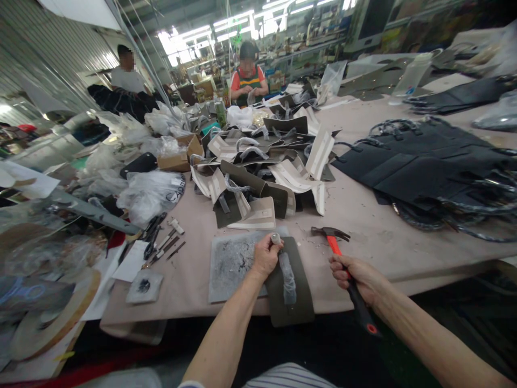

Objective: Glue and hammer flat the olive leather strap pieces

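Currently our left fingers (273,247) close around a metal punch (275,238), our right fingers (344,269) around a hammer (334,243)

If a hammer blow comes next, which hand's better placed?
Right, I'd say: the right hand holds the hammer, its head beside the dark panel. The left hand is busy holding the round-topped tool near the panel's far end.

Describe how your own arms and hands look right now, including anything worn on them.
The left hand and right hand are bare, fingers ungloved, with no watch or bracelet visible. Both forearms are uncovered. A pale sleeve edge shows near the left elbow; the right sleeve is out of view.
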`<state>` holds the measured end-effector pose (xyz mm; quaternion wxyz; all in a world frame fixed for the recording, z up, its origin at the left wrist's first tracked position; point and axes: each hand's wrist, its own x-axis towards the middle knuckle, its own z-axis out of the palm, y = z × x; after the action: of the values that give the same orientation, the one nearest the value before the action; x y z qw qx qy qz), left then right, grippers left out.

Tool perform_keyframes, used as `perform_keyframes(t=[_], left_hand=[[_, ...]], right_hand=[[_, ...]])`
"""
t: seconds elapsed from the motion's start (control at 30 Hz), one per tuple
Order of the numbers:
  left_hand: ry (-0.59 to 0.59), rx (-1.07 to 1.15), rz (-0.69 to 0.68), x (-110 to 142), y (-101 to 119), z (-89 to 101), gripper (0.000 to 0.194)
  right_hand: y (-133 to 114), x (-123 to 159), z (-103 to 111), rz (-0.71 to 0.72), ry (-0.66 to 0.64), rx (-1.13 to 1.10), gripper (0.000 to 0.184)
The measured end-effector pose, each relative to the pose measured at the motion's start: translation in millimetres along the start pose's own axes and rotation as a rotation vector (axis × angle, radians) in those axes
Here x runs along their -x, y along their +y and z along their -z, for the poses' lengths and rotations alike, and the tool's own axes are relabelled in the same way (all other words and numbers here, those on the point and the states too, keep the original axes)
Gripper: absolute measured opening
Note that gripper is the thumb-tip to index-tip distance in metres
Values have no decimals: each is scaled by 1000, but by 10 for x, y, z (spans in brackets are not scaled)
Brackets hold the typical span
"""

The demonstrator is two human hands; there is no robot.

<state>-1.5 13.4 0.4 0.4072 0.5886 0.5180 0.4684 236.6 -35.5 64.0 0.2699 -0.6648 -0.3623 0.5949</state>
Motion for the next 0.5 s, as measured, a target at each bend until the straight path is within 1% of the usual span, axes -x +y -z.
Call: perform_keyframes(t=[0.07, 0.1, 0.13, 0.17, 0.23, 0.27, 0.3, 0.37, 0.4, 0.43, 0.47, 0.5], left_hand=[[-19, -12, -17, 11, 2, -4, 12], [-27, -17, -27, 16, 3, -5, 13], [-33, -22, -37, 20, 4, -6, 14], [-35, -28, -45, 23, 4, -7, 15], [-36, -42, -53, 29, 0, -9, 15], [-34, -48, -52, 31, -4, -10, 15], [-34, -55, -46, 33, -11, -11, 14], [-34, -65, -28, 36, -25, -13, 12], [-32, -67, -20, 37, -31, -13, 11], [-31, -68, -17, 38, -34, -12, 11], [-31, -68, -20, 38, -35, -11, 12], [-31, -66, -27, 39, -33, -9, 13]], right_hand=[[-129, 178, -67, 42, 18, -51, 20], [-197, 264, -85, 100, 41, -44, 27], [-263, 340, -93, 188, 78, 0, 33], [-321, 399, -96, 300, 127, 86, 36], [-402, 457, -102, 524, 228, 362, 36], [-428, 457, -108, 593, 257, 523, 34], [-450, 447, -116, 618, 257, 681, 32], [-516, 426, -125, 589, 179, 938, 28], [-572, 434, -121, 574, 137, 1020, 27], [-644, 461, -111, 580, 128, 1063, 27], [-728, 505, -96, 615, 162, 1067, 28], [-813, 562, -81, 670, 248, 1032, 30]])
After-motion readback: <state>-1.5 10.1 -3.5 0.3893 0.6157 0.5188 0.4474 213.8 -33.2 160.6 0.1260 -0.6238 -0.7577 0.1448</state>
